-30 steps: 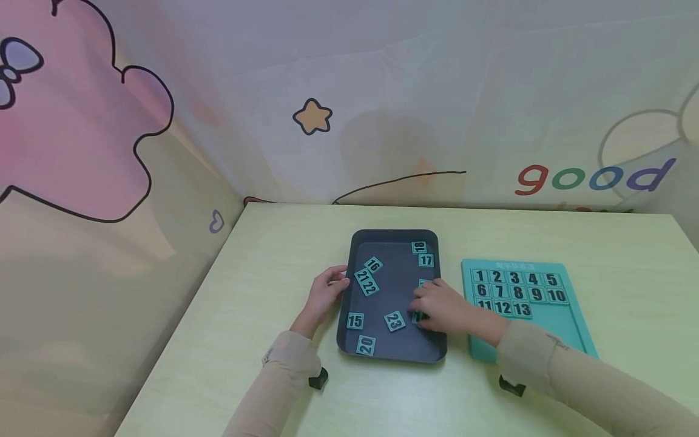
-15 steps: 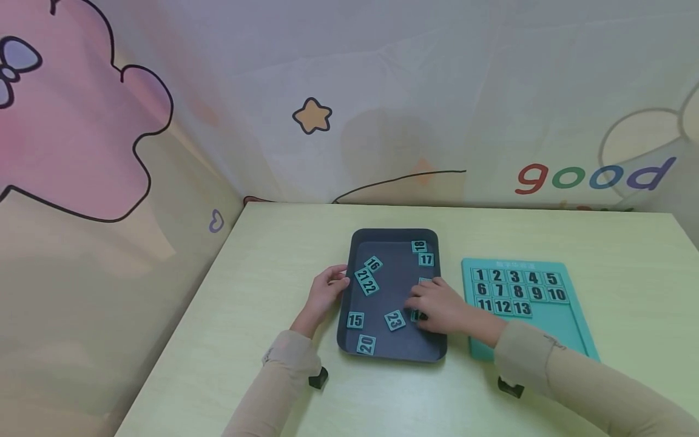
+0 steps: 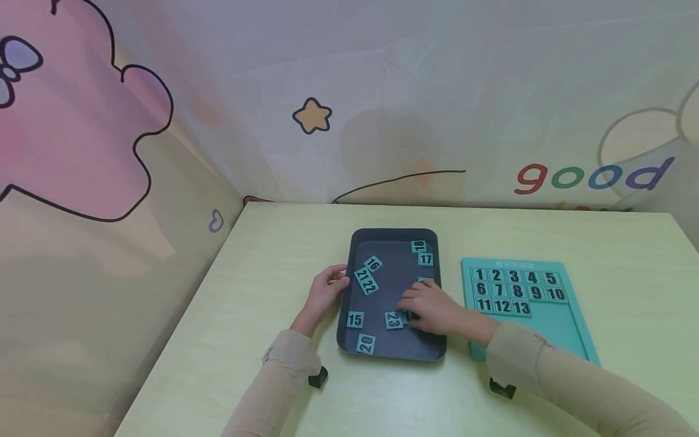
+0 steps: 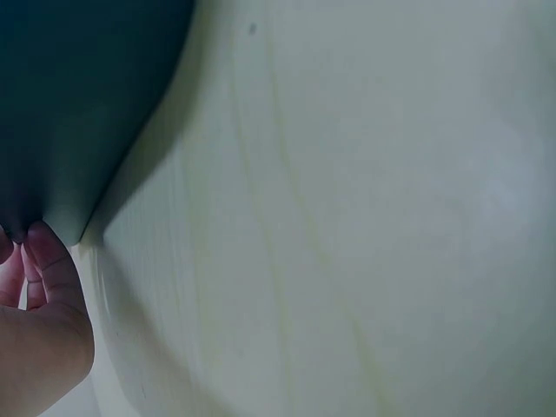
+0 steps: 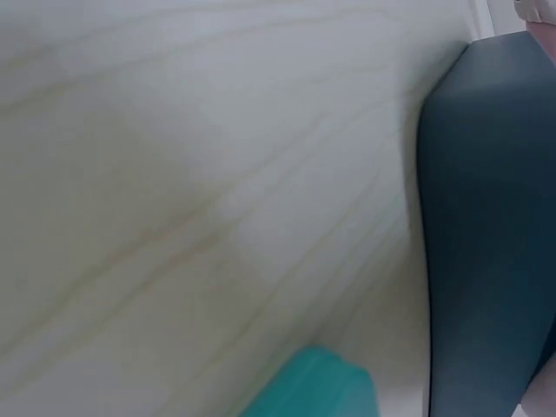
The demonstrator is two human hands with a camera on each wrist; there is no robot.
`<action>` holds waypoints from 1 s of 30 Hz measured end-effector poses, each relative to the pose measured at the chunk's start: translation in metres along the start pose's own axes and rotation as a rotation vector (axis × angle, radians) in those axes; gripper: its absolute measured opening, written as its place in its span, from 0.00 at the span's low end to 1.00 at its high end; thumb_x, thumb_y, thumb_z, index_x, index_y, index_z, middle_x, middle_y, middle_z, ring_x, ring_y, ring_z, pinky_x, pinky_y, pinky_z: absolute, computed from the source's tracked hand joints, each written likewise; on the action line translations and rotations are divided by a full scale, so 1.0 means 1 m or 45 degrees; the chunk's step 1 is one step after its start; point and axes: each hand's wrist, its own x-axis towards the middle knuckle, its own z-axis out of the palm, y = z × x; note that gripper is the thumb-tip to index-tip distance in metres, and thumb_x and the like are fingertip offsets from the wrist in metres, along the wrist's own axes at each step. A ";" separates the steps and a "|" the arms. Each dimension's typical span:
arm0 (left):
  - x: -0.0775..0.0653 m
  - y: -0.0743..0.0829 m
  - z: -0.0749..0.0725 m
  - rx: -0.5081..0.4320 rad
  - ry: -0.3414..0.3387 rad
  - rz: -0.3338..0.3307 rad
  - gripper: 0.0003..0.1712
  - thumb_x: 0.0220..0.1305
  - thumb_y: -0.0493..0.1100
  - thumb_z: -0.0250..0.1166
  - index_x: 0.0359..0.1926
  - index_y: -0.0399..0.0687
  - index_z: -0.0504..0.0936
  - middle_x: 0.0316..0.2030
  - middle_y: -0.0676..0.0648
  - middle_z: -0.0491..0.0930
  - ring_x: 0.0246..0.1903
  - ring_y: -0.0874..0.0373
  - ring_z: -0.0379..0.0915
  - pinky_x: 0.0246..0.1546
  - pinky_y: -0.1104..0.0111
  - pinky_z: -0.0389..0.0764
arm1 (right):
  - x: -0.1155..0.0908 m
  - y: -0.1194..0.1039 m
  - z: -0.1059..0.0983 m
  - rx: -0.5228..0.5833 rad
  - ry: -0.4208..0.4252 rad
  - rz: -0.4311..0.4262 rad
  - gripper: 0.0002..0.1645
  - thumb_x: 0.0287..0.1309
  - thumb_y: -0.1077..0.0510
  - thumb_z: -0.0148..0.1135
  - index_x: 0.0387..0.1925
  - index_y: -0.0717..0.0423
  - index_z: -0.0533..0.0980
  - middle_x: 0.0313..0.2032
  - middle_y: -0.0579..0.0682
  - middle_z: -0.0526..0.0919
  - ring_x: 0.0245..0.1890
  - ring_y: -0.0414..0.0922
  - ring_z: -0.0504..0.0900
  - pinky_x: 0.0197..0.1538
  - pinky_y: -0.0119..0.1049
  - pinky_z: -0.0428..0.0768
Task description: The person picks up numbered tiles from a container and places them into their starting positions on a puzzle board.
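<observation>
Over the dark tray (image 3: 390, 250), right hand (image 3: 434, 309) shifted left, grip on half-hidden tile (image 3: 406, 317) hard to tell, tile 23 (image 3: 394, 320) turned straighter, left hand (image 3: 324, 294) pinching rim (image 3: 344, 304).

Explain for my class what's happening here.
A person's left hand holds the rim of a dark tray, while the right hand grips a mostly covered tile beside tile 23. Other number tiles lie scattered in the tray. On the teal board to its right, tiles 1 to 13 sit in order in three rows.
</observation>
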 end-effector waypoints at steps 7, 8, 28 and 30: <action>-0.001 0.002 0.000 -0.005 -0.020 -0.019 0.19 0.60 0.40 0.55 0.54 0.50 0.72 0.42 0.45 0.71 0.41 0.56 0.68 0.45 0.68 0.72 | -0.002 0.005 0.001 -0.031 -0.046 0.103 0.24 0.39 0.47 0.67 0.42 0.46 0.77 0.38 0.46 0.79 0.40 0.45 0.71 0.47 0.48 0.66; -0.004 0.006 -0.001 -0.005 -0.024 -0.023 0.20 0.60 0.40 0.55 0.54 0.49 0.71 0.42 0.45 0.71 0.41 0.56 0.68 0.46 0.67 0.71 | -0.002 0.006 0.001 -0.037 -0.055 0.111 0.24 0.39 0.47 0.68 0.42 0.47 0.77 0.38 0.46 0.79 0.40 0.45 0.71 0.47 0.48 0.66; 0.000 -0.003 0.000 -0.007 0.003 0.028 0.19 0.59 0.39 0.55 0.53 0.48 0.72 0.42 0.44 0.73 0.38 0.56 0.69 0.43 0.67 0.73 | -0.028 0.019 -0.036 0.321 -0.005 0.344 0.20 0.41 0.54 0.67 0.41 0.54 0.79 0.36 0.46 0.76 0.37 0.42 0.70 0.37 0.34 0.73; 0.001 -0.003 0.000 -0.007 0.003 0.031 0.19 0.60 0.39 0.55 0.53 0.48 0.72 0.42 0.44 0.73 0.38 0.56 0.69 0.43 0.67 0.73 | -0.034 0.025 -0.039 0.338 0.008 0.377 0.20 0.42 0.55 0.67 0.41 0.54 0.79 0.36 0.46 0.76 0.38 0.42 0.70 0.37 0.34 0.73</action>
